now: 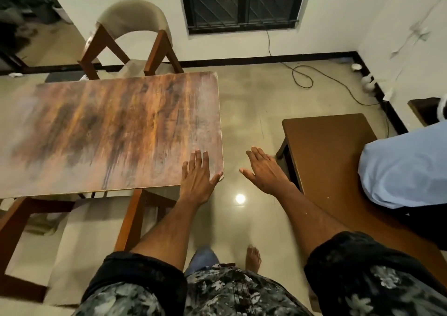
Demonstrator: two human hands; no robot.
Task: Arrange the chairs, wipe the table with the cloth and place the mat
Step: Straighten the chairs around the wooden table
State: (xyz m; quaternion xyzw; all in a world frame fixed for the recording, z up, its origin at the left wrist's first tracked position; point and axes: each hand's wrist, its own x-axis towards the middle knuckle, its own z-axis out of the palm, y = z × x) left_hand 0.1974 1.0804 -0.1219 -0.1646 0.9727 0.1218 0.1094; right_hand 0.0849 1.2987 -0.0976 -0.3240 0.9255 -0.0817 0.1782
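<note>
The table (108, 131) stands left of the person, its top a worn wood-grain sheet with rounded corners. The left hand (197, 177) lies flat on the near right corner, fingers straight, thumb hooked just over the edge. The right hand (263, 170) hangs in the air over the floor (244, 112), fingers spread and relaxed, holding nothing, between the table and a lower brown bench (321, 151) on the right.

One chair (131, 42) sits at the far side, its pale padded back curving between brown wooden posts; I'd judge it solid but liftable, best taken by those posts or the top of the back, where the frame is stiff. A second chair (60, 233) with a cream seat is tucked under the near edge, with only its frame and cushion showing. On these glossy tiles either should slide readily, perhaps scraping as it goes.

I can't find the cloth or the mat with any certainty; a light blue bundle (401, 168) rests on the bench at the right and looks soft and limp, but I can't tell what it is.

The tabletop looks thin and hard, smooth enough to wipe in long strokes. A dark barred window (243, 3) fills the far wall, and a cable (314, 78) trails loose across the floor beneath it, something to step around.
</note>
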